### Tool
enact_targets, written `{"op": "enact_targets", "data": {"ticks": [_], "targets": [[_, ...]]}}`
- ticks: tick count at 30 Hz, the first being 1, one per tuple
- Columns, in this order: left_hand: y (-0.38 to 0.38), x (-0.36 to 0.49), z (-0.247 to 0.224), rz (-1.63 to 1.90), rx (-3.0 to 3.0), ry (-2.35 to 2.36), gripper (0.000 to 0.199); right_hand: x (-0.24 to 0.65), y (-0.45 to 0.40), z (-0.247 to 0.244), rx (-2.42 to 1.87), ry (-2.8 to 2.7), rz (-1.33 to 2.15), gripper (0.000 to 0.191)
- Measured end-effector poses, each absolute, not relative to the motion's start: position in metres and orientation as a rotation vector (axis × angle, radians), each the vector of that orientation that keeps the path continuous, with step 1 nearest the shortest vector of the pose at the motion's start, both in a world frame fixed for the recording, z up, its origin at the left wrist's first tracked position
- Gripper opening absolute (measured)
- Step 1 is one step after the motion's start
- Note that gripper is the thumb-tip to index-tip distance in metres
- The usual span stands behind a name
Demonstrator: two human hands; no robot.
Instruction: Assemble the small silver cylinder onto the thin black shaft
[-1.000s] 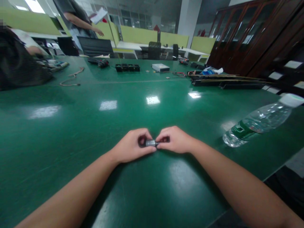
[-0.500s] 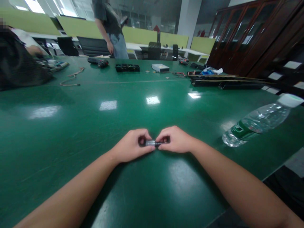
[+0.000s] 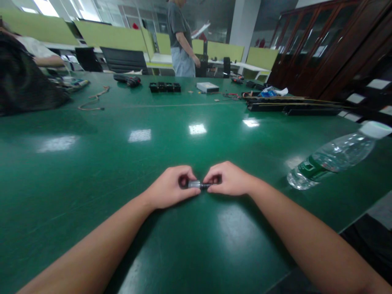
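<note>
Between my hands, low over the green table [image 3: 92, 171], lies a small silver-and-black cylinder [image 3: 194, 185], roughly level. Its exact kind is too small to make out. My left hand [image 3: 168, 188] pinches the silver part between thumb and fingers, hiding its left end. On the other side, my right hand [image 3: 231, 179] has its thumb and fingertips closed on the thin black end. A short stretch of the black part shows between the two hands.
A clear plastic bottle [image 3: 333, 157] with a white cap is at the right. Along the far side are black modules [image 3: 164, 87], a white box [image 3: 207, 87], a cord [image 3: 93, 100] and dark strips [image 3: 275, 105]. A dark bag [image 3: 27, 81] sits at left; a person [image 3: 182, 41] stands beyond.
My right hand has shifted slightly right along the black end, so more of it shows. My left hand has stayed put. The person in the background has moved right.
</note>
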State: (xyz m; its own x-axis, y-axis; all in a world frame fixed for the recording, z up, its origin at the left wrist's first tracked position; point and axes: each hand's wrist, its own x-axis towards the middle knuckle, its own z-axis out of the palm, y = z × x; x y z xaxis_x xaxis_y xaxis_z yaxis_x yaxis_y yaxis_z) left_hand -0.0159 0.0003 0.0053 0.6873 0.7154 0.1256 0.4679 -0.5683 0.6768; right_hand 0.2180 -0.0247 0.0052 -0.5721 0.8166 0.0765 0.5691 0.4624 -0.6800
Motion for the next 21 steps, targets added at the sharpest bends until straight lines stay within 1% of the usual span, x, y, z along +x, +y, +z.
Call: {"op": "enact_targets", "data": {"ticks": [11, 21], "targets": [[0.0, -0.016, 0.005, 0.513, 2.276, 0.921, 0.023, 0.224, -0.022, 0.006, -1.197, -2.31, 0.929, 0.018], [0.001, -0.016, 0.005, 0.49, 2.269, 0.923, 0.025, 0.245, -0.018, 0.014, -1.334, -2.301, 1.097, 0.02]]}}
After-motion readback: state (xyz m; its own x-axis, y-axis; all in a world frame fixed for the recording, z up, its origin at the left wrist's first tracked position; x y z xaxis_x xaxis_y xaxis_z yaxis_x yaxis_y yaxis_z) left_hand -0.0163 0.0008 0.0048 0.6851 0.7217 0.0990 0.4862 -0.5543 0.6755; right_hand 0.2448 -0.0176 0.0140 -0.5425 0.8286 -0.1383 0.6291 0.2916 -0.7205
